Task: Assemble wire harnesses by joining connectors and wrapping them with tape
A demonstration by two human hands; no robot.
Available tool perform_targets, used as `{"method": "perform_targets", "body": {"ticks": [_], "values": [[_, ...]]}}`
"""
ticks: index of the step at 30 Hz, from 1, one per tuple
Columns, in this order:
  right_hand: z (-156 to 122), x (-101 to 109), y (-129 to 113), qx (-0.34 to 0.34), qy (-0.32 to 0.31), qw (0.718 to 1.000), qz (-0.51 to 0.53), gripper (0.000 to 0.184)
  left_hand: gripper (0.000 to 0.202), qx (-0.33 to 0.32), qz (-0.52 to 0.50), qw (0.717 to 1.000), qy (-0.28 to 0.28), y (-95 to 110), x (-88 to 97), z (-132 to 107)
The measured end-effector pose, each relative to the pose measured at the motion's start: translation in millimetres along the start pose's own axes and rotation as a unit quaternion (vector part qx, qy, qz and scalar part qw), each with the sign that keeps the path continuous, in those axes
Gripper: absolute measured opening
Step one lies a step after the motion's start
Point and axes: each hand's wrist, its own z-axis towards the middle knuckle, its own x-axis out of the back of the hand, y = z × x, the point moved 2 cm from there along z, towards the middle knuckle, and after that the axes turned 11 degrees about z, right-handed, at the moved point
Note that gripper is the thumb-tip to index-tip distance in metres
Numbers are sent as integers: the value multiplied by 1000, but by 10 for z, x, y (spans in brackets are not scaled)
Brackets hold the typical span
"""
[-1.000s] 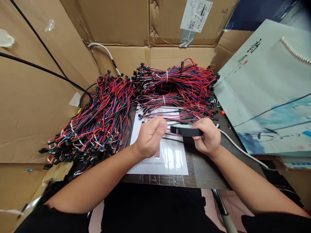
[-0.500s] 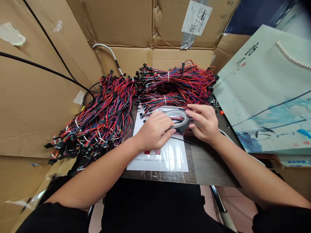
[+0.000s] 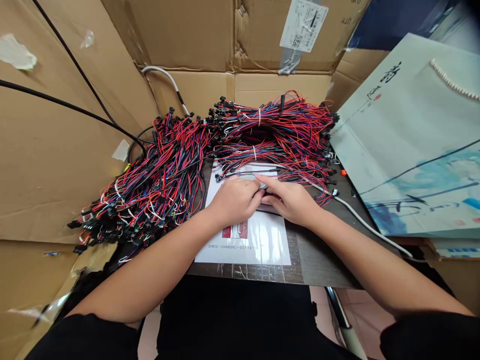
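Observation:
My left hand (image 3: 238, 200) is closed around a grey roll of tape (image 3: 248, 176), most of which the fingers hide. My right hand (image 3: 290, 200) meets it from the right, its fingers and thumb closed at the roll's right side. Exactly what the right fingertips pinch is partly hidden. Both hands are over a white printed sheet (image 3: 268, 245) on the dark table. Just beyond them are loose red and black wires with black connectors (image 3: 218, 177).
Tied bundles of red, blue and black wires (image 3: 277, 122) lie at the back. A larger wire heap (image 3: 176, 165) lies left. A paper bag (image 3: 420, 150) stands right, near a white cable (image 3: 369, 227). Cardboard walls (image 3: 191, 40) surround the table (image 3: 326, 260).
My right hand has moved left and closed at the tape roll, which has tilted down between both hands. The wires and white cable on the right are now uncovered.

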Motion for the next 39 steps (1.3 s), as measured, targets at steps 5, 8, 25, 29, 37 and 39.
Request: {"method": "perform_targets", "body": {"ticks": [5, 8, 25, 29, 37, 39], "values": [[-49, 2, -8, -43, -18, 999, 0, 45, 32, 20, 10, 1000, -8, 27, 4, 23], [-93, -33, -34, -84, -12, 995, -55, 37, 33, 22, 13, 1000, -14, 44, 0, 29], [-136, 7, -195, -209, -63, 963, -160, 20, 24, -9, -78, 996, 28, 122, -45, 40], [-115, 44, -181, -157, -36, 980, -118, 25, 24, -24, -72, 996, 50, 104, -61, 34], [-122, 53, -106, -51, 10, 996, -66, 25, 24, -54, -50, 995, 59, 78, -59, 34], [-121, 51, -100, -44, 17, 997, -58, 24, 24, -52, -62, 995, 63, 65, -63, 34]]}}
